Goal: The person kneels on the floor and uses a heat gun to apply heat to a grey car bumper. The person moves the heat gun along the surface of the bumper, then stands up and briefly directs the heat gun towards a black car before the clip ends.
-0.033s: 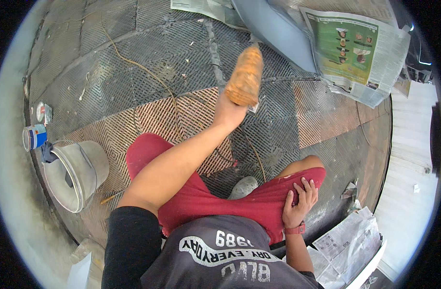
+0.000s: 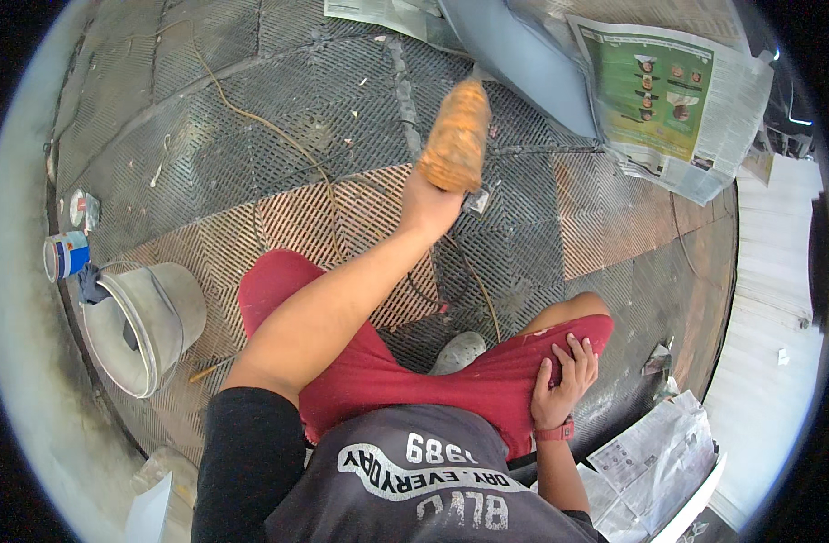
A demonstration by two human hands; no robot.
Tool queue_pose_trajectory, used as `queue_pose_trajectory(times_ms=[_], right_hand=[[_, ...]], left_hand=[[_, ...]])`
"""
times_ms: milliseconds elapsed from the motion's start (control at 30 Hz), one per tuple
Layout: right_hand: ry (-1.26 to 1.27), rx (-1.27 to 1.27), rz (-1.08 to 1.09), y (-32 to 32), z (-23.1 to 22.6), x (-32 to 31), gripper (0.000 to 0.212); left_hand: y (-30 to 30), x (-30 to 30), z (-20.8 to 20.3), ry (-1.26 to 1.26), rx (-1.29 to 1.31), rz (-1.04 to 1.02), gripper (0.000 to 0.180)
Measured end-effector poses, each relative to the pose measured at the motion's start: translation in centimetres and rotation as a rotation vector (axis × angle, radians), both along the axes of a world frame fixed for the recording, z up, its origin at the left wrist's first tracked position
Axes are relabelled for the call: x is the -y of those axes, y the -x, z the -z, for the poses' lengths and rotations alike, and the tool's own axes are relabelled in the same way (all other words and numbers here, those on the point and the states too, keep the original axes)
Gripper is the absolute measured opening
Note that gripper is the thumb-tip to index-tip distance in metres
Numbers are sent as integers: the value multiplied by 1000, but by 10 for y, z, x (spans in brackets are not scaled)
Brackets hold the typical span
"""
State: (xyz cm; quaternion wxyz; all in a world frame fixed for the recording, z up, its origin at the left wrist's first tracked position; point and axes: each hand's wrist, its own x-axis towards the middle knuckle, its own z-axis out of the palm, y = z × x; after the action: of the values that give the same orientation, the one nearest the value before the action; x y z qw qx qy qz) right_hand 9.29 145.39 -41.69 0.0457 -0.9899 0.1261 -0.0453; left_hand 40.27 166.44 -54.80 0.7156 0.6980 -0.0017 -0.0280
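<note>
My left hand reaches forward, closed round the lower end of an orange-brown tool with a bulky, rough-looking body. Motion blurs it, and I cannot make out its exact kind. A small metal fitting shows beside my grip. The tool's far end points up toward a smooth grey curved panel and appears close to its lower edge. Newspaper sheets cover the surfaces around that panel. My right hand, with a red watch at the wrist, rests on my right thigh, fingers spread and holding nothing.
Ridged mats cover the floor, and a yellowish hose runs over them. At left stand a white bucket and a blue-and-white can. More newspaper lies at lower right, near a white surface.
The orange-brown tool has shifted slightly left and away from me in my left hand, and more of the metal fitting shows. My right hand has stayed still.
</note>
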Motion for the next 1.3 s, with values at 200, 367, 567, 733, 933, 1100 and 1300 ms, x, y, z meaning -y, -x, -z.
queue_pose_trajectory(times_ms=[200, 367, 567, 733, 933, 1100, 1300], right_hand=[[10, -2, -22, -9, 4, -4, 26], [25, -4, -5, -10, 2, -9, 26], [33, 1, -26, -15, 3, -11, 24], [26, -2, -24, -14, 4, -9, 24], [26, -4, -24, -14, 4, -7, 24], [35, -9, -6, -13, 4, -7, 24], [26, -4, -5, -13, 5, -5, 24]], left_hand=[[-57, -32, -5, 110, -129, -255, 54], [-75, -57, -21, 203, -370, -275, 49], [-55, -26, 15, 358, -360, -120, 45], [-19, 0, 14, 249, -306, 246, 70], [-9, 30, 18, 16, -56, 623, 66], [-7, 34, 6, 43, -47, 628, 58], [-13, 25, 30, -33, -95, 238, 61]])
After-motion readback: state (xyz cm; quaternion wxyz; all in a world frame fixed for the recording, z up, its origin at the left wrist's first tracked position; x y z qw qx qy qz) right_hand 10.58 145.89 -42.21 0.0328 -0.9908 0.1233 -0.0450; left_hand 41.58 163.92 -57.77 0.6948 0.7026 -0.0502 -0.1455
